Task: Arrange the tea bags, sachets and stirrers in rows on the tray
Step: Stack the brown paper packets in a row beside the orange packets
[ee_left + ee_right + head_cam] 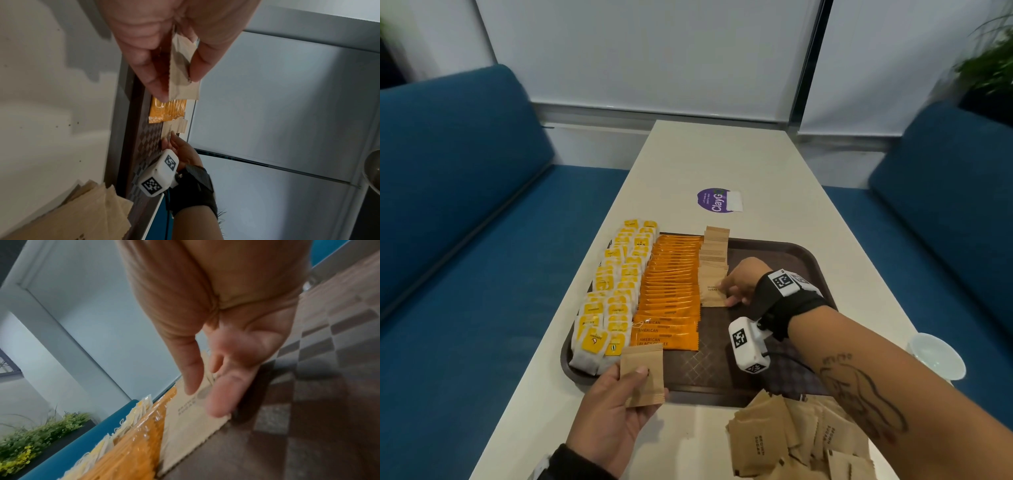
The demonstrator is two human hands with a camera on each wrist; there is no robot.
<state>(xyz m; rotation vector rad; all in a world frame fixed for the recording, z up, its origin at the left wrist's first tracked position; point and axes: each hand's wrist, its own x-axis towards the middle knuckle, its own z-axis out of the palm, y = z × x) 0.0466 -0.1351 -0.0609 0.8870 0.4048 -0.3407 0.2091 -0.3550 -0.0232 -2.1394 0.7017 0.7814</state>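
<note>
Loose pile [801, 442] of brown sugar sachets sat nearest, on the table [739, 157] by the right forearm, off the tray [784, 253]. Left hand [609, 411] was at the tray's near edge, thumb and fingers pinching a small stack of sachets [643, 373], long axis pointing away from the person. Right hand [739, 282] was further in, over the tray; fingers nearly straight, pressing on the near end of the brown row [714, 270], gripping nothing. That row ran near-to-far, same axis as the held stack, and stopped about mid-tray. My read: the next slot was just nearer than the right fingertips, up and right of the left hand. Right hand closer to it. Tray contents left to right: tea bags [613, 291], orange coffee sachets [671, 291], brown row; right side bare. No stirrers seen.
</note>
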